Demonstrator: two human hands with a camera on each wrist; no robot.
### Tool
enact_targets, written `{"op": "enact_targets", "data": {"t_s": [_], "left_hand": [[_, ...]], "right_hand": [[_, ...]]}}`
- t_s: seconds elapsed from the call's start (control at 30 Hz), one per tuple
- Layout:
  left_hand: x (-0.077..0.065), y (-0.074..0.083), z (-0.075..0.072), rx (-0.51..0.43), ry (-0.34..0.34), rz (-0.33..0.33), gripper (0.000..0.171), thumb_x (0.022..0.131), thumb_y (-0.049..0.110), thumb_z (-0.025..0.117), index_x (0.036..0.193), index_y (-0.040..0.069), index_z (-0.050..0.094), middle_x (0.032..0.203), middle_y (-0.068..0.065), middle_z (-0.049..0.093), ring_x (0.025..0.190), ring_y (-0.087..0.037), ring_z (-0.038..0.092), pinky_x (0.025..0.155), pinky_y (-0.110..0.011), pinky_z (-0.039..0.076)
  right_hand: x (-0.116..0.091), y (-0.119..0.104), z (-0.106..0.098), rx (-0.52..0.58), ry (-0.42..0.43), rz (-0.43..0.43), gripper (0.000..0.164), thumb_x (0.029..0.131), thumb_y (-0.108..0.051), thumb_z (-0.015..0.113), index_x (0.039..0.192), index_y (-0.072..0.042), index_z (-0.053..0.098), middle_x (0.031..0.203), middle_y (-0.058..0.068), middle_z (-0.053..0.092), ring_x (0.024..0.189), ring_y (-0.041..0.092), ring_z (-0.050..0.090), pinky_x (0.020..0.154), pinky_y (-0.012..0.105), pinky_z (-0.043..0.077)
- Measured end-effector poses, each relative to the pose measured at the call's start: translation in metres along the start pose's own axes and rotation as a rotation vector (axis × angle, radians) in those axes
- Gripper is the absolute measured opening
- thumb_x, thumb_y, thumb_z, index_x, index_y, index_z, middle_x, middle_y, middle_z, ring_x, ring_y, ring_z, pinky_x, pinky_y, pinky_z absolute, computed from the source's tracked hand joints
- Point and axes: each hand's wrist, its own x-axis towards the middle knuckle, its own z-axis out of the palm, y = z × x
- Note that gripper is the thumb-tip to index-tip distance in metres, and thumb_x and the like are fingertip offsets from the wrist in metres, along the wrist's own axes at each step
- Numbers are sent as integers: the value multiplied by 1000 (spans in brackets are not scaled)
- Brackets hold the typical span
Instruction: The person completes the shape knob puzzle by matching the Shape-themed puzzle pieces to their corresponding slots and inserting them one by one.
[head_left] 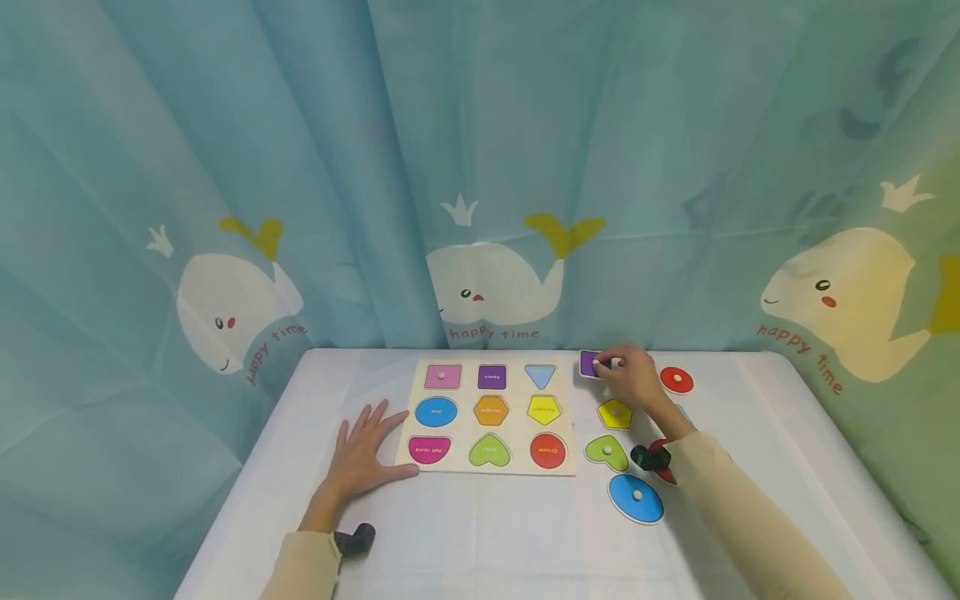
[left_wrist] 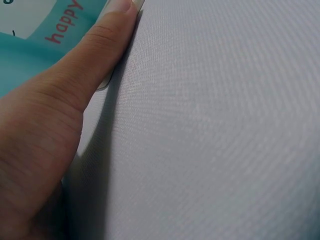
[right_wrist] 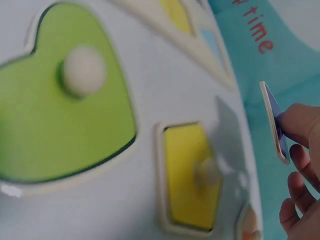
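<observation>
And it's the purple square pc (head_left: 588,365) in play, out by the far edge of the counter (head_left: 480,525), just R of the far R corner of the board (head_left: 467,393)! R hand (head_left: 632,373) has it by the knob, thumb & forefinger pressed tgthr in a firm pinch; R wrist view shows the other fingers loosely curled & the pc nearly edge-on, tilted, w/ the curtain (head_left: 480,125) behind.

Over to the L hand (head_left: 358,458): that grip's spread wide, nothing held, thumb at the board's near L corner, forefinger touching its L edge.

Board itself, 3 rows of 3: pink rectangle pc (head_left: 433,382) w/ knob sits in the far L spot; the other 8 spots show bright shapes w/ printed words, incl. a purple square spot (head_left: 492,377) in the middle of the far row & a blue triangle spot (head_left: 541,375) beside it.

R of the board, loose pcs: yellow pentagon pc (head_left: 616,415) just nearer than the R hand, then green heart pc (head_left: 603,452), then blue oval pc (head_left: 632,503) nearest the person. Red circle pc (head_left: 672,383) lies beyond the R wrist; a half-hidden red pc (head_left: 667,476) sits under the R sleeve (head_left: 750,517), shape can't tell. Curtain's got whales, plus "happy time" lettering.
</observation>
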Motion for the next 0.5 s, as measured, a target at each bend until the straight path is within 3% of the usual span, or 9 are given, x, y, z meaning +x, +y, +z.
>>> {"op": "enact_targets", "data": {"t_s": [0.37,0.5], "left_hand": [[-2,0,0,-12,17,9,97,72,62,84,153,21,50,167,-18,28,155,-46,13,117,-75,2],[-1,0,0,-10,17,9,97,72,62,84,153,21,50,167,-18,28,155,-46,13,117,-75,2]], "right_hand": [[1,-30,4,116,50,-56,21,96,-17,73,109,-1,76,130,24,55,119,43,52,100,59,47],[2,-37,12,180,62,-65,21,95,-16,74,108,0,77,133,23,56,120,42,57,102,56,50]]}}
